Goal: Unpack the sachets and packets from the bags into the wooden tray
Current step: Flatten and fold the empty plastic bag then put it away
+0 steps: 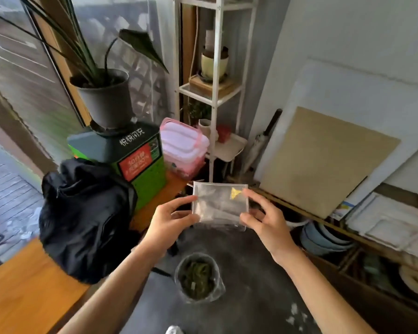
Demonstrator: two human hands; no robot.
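Observation:
I hold a clear plastic bag (219, 204) with a small yellow mark up in front of me, above the floor. My left hand (171, 219) pinches its left edge and my right hand (263, 216) pinches its right edge. Pale flat packets show faintly inside the clear plastic bag. A large black bag (82, 218) sits crumpled on the wooden table (22, 292) at my left. No wooden tray is in view.
On the grey floor below stands a clear tub of dried green leaves (198, 277). A green box (133, 160) carries a potted plant (104, 97). Pink-lidded containers (182, 150), a white shelf (215, 92) and boards (323, 160) against the wall stand behind.

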